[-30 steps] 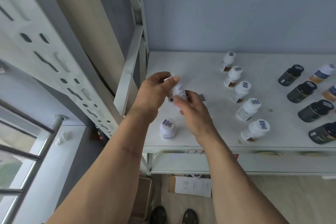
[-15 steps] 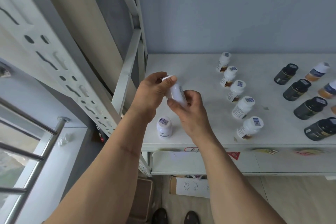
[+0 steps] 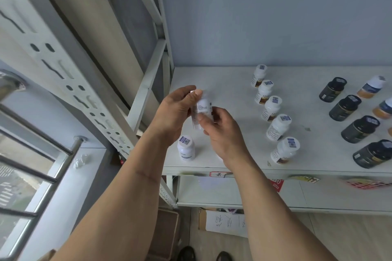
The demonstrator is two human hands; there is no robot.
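Both my hands hold one small white bottle [image 3: 201, 108] above the left part of the white shelf [image 3: 233, 154]. My left hand [image 3: 174, 112] grips its top, with the thumb over the cap. My right hand [image 3: 220, 133] pinches the bottle's lower body with thumb and fingers. The printed label faces me. Another white bottle [image 3: 186, 147] with a coded sticker on its cap stands upright on the shelf just below my left hand.
A diagonal row of several white bottles [image 3: 273, 110] stands mid-shelf, and dark bottles [image 3: 358, 129] stand further right. A perforated metal upright [image 3: 89, 99] rises at the left beside a window rail [image 3: 53, 173]. A cardboard box [image 3: 222, 222] sits on the floor.
The held bottle has been turned and tilted between my hands, with the label now facing me. My head view shifted slightly; the shelf bottles have not moved.
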